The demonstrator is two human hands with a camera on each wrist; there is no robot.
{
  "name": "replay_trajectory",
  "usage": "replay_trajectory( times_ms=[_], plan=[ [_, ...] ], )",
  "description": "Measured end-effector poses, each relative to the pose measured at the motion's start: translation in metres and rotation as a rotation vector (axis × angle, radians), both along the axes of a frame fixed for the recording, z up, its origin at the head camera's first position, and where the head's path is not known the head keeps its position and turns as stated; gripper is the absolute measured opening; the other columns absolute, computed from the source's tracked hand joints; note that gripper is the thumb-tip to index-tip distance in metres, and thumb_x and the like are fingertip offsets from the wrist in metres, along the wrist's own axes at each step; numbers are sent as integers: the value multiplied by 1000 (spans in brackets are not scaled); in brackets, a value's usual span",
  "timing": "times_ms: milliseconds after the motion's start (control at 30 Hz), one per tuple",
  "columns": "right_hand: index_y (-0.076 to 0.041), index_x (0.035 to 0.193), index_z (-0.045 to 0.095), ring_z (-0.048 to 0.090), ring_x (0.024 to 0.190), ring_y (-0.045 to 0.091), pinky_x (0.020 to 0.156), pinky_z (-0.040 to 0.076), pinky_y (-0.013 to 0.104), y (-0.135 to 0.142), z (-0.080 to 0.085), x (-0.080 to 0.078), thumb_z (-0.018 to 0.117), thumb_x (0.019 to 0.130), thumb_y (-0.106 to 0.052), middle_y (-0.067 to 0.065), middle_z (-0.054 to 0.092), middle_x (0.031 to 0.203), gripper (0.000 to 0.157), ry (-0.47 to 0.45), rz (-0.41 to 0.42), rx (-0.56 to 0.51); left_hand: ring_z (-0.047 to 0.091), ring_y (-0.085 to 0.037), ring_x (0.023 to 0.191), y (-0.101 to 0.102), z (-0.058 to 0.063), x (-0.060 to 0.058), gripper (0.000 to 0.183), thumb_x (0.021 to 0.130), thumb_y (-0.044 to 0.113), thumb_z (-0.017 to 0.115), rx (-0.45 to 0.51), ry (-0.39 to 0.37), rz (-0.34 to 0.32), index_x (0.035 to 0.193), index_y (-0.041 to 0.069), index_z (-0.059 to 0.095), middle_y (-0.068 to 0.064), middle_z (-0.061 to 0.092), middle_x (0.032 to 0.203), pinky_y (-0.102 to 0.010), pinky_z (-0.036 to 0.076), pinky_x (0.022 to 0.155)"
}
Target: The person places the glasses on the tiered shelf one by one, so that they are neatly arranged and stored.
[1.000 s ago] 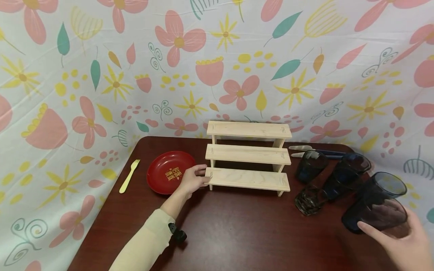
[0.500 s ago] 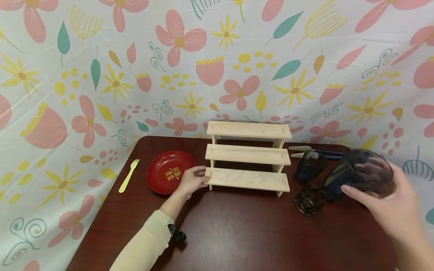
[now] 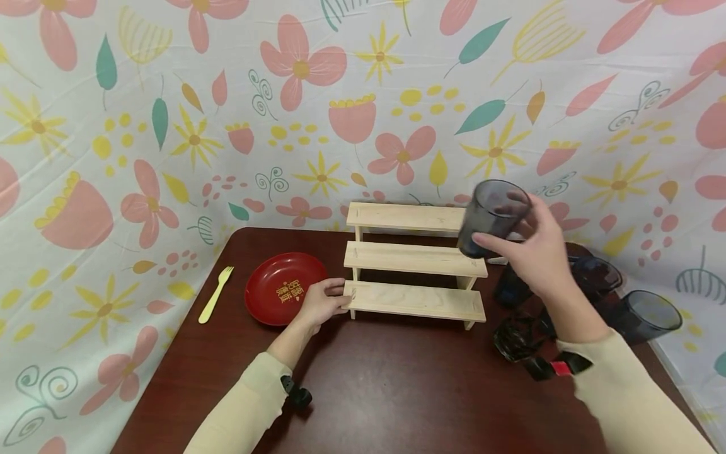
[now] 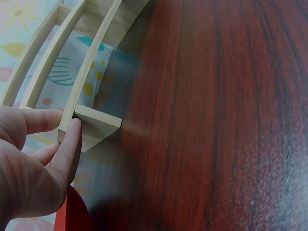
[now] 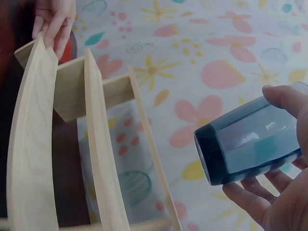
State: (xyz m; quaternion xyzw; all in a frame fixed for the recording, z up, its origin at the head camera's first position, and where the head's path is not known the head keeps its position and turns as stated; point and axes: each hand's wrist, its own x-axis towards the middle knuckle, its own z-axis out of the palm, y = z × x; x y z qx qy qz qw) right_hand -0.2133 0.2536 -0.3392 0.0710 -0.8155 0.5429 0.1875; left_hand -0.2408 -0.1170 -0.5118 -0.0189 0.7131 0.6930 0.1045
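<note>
My left hand (image 3: 321, 306) pinches the left end of the lowest board of a three-step wooden shelf (image 3: 416, 299). In the left wrist view, its thumb and fingers (image 4: 73, 144) lie on either side of the board's end. My right hand (image 3: 541, 255) holds a blue-tinted drinking glass (image 3: 481, 221), raised over the right end of the upper boards and slightly tilted. Fingers and thumb wrap the glass (image 5: 255, 137) in the right wrist view, its thick dark base pointing toward the shelf. The glass stays apart from the wood. All visible boards carry nothing.
Several dark glasses, among them a blue one (image 3: 649, 318) and a brownish one (image 3: 513, 339), stand or lie at the table's right, partly behind my right arm. A red plate (image 3: 262, 287) and a yellow fork (image 3: 217, 295) lie left. A flowered cloth (image 3: 363, 94) hangs behind.
My right hand has lifted the drinking glass from the cluster at the right and carried it left and up toward the shelf. The left hand has kept its grip on the board.
</note>
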Motion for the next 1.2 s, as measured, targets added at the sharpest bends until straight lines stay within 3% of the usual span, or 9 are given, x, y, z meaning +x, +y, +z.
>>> replay_trajectory(
  times_ms=[400, 567, 800, 1200],
  plan=[
    [-29, 153, 45, 63, 116, 24, 86, 58, 35, -78, -5, -80, 93, 80, -33, 7, 58, 135, 87, -29, 112, -46, 72, -27, 91, -3, 0, 0, 50, 91, -4, 73, -21, 13, 2, 139, -9, 58, -29, 65, 124, -36, 65, 78],
    [-26, 154, 45, 64, 115, 26, 89, 60, 44, -108, -9, -106, 93, 79, -35, 9, 57, 137, 89, -32, 151, -45, 72, -27, 90, -3, 0, -1, 50, 91, -5, 73, -15, 13, 8, 138, -9, 58, -29, 65, 124, -36, 65, 77],
    [-24, 155, 43, 61, 119, 29, 92, 59, 46, -127, -17, -121, 92, 80, -33, 11, 54, 140, 90, -89, 165, -70, 72, -27, 91, 1, 0, -1, 50, 91, -4, 72, -18, 13, -7, 138, -9, 58, -29, 65, 123, -35, 65, 77],
    [-15, 152, 46, 60, 122, 32, 99, 56, 46, -135, -21, -130, 91, 83, -23, 13, 55, 140, 83, -68, 193, -107, 72, -28, 90, 2, 3, 0, 50, 92, -5, 72, -21, 9, 9, 139, -10, 57, -31, 64, 124, -38, 65, 79]
  ],
)
